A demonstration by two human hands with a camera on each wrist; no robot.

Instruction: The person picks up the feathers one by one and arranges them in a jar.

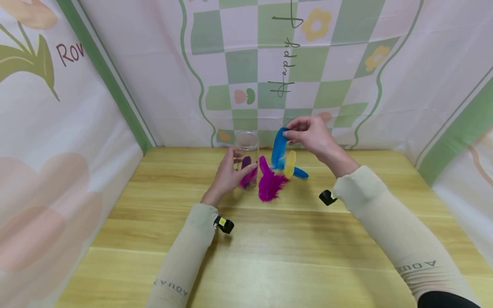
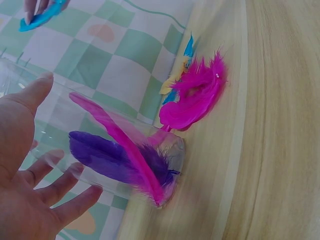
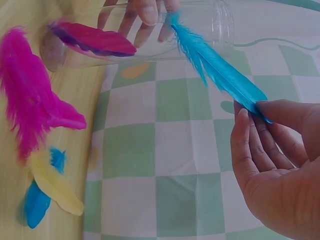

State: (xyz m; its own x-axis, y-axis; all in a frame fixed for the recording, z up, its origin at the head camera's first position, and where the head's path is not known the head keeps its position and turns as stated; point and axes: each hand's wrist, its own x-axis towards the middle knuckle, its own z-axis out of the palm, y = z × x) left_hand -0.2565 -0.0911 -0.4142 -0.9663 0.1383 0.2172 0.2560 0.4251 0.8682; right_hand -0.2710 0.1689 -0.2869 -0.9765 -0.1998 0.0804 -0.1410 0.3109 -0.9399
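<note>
A clear jar (image 1: 247,147) stands upright on the table, with a purple feather (image 2: 102,156) and a magenta feather (image 2: 125,142) leaning inside it. My left hand (image 1: 228,173) holds the jar from its left side, thumb in front and fingers behind. Between thumb and fingertips, my right hand (image 1: 311,134) pinches the tip of a blue feather (image 3: 220,70). That feather hangs in the air to the right of the jar, its fluffy end downward in the head view. Magenta feathers (image 1: 269,186) lie on the table just right of the jar. Beside them are a yellow feather (image 3: 55,182) and another blue feather (image 3: 37,205).
The wooden table (image 1: 262,252) reaches back to a hanging cloth (image 1: 240,68) with green and white checks, close behind the jar. More printed cloth (image 1: 46,128) hangs along the left side, and the right side is also draped. Small black cameras sit at both wrists.
</note>
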